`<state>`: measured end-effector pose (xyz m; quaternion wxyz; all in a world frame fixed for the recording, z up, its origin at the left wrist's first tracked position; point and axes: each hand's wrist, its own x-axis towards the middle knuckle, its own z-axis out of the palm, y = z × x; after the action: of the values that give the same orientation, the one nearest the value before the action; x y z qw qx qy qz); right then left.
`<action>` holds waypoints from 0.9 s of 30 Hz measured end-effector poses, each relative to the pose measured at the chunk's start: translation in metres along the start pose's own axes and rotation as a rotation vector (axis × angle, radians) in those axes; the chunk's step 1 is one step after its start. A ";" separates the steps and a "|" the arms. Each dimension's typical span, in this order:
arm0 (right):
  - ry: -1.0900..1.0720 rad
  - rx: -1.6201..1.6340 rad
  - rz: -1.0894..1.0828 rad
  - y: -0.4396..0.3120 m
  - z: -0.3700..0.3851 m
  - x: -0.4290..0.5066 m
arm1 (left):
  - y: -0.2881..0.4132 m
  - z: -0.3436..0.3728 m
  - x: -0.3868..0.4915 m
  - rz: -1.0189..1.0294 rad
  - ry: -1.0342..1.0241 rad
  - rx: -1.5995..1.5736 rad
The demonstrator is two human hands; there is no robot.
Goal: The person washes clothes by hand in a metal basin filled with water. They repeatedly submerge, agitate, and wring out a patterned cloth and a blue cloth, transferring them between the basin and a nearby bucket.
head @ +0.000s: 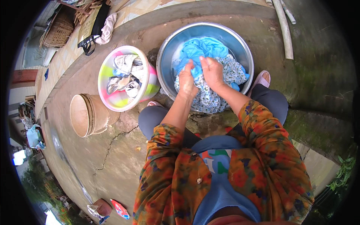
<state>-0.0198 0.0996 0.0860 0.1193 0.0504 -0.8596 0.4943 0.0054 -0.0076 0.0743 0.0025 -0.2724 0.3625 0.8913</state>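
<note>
A wide metal basin sits on the ground between my feet. In it lie a bright blue cloth and a white cloth with a small floral print, with some suds at the basin's left side. My left hand grips bunched fabric over the middle of the basin. Close beside it, my right hand is closed on the same bunch, where blue and floral cloth meet. The fabric under my fingers is partly hidden.
Left of the basin stands a multicoloured plastic tub holding crumpled clothes. A beige plastic bucket lies beside it. Farther off are a shopping bag, a wicker basket, a red packet and a pole at the upper right.
</note>
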 end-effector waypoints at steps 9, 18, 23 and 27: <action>-0.196 0.016 -0.669 -0.054 -0.011 -0.059 | -0.009 -0.026 0.015 -0.062 -0.157 -0.137; -0.159 -0.102 -0.311 -0.007 0.006 -0.010 | -0.022 -0.004 -0.004 -0.043 0.023 -0.095; -0.061 -0.062 0.034 -0.003 -0.003 0.004 | -0.006 0.002 -0.015 0.028 0.072 0.098; -0.159 0.199 -0.127 -0.029 -0.006 -0.035 | -0.008 -0.018 0.012 -0.072 -0.008 -0.045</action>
<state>0.0204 0.0891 0.1043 0.0762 0.1555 -0.8081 0.5630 0.0054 -0.0159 0.0525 0.0296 -0.2817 0.3323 0.8996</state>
